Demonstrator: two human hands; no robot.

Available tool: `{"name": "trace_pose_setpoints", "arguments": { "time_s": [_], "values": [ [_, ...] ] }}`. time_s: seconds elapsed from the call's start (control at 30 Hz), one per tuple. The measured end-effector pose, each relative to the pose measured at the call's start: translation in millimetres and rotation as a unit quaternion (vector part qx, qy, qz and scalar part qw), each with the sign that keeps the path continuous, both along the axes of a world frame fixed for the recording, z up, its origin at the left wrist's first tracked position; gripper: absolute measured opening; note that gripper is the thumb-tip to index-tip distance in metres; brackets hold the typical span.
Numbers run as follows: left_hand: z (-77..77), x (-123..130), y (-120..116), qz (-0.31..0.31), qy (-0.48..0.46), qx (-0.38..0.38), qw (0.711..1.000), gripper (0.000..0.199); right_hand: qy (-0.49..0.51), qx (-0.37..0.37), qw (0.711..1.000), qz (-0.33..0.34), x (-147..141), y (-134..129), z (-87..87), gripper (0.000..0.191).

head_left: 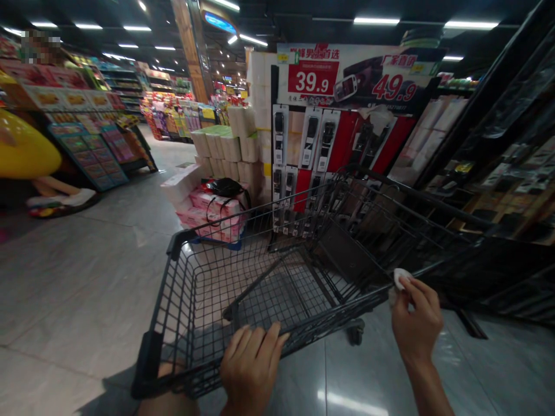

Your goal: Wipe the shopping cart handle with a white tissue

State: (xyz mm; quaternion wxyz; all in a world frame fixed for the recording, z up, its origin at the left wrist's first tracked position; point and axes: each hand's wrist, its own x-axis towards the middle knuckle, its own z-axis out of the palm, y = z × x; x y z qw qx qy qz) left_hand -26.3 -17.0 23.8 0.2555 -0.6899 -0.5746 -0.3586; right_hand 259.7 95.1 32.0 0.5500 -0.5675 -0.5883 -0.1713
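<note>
First, cart point(321, 321): black wire mesh, square grid, chunky corner caps; directly before me, at an angle across the grey, glossy floor point(117, 260).
Left hand point(252, 365): mine, fingers side by side, laid over the cart's near rim; whether my thumb closes underneath, I cannot tell.
Right hand point(418, 318): mine, thumb and fingertips pinching a white wad point(399, 278), soft and crumpled, at the near rim farther right; touching or just beside it, I cannot tell.
Seat panel point(347, 254): flat, dark, inside the cart.
Packs point(208, 216): pink, boxy, stacked beyond the cart; black bag point(226, 186) with thin straps on top.
Belts point(311, 138): dark, narrow, on white cards.
Price board point(312, 81): flat, red and white, above the belts.
</note>
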Motion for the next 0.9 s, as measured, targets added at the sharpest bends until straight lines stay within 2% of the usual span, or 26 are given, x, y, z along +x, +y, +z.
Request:
{"name": "trace_pose_setpoints", "arguments": {
  "time_s": [0.1, 0.23, 0.4, 0.53, 0.77, 0.9],
  "values": [
    [2.7, 1.2, 0.4, 0.003, 0.006, 0.007, 1.000, 0.011, 0.030, 0.008, 1.000, 0.004, -13.2, 1.3, -6.7, 0.022],
    [2.3, 1.2, -0.1, 0.008, 0.013, 0.006, 1.000, 0.012, 0.040, 0.004, 0.999, 0.022, -23.8, 2.4, -6.2, 0.022],
    [-1.6, 2.8, -3.1, 0.010, 0.001, -0.019, 1.000, 0.014, 0.033, 0.007, 0.999, 0.038, -24.8, 8.4, -3.0, 0.023],
    [-2.8, 11.4, -2.2, 0.035, -0.007, -0.029, 0.999, 0.012, 0.041, -0.003, 0.998, 0.040, -22.8, 17.3, -1.9, 0.024],
    [-2.1, 30.7, 10.4, 0.062, -0.018, -0.026, 0.998, 0.012, 0.052, -0.031, 0.996, 0.068, -20.7, 43.9, 1.1, 0.025],
    [0.1, 39.5, 21.6, 0.081, -0.025, -0.014, 0.996, 0.013, 0.044, -0.038, 0.994, 0.091, -28.6, 54.4, 0.2, 0.026]
  ]
}}
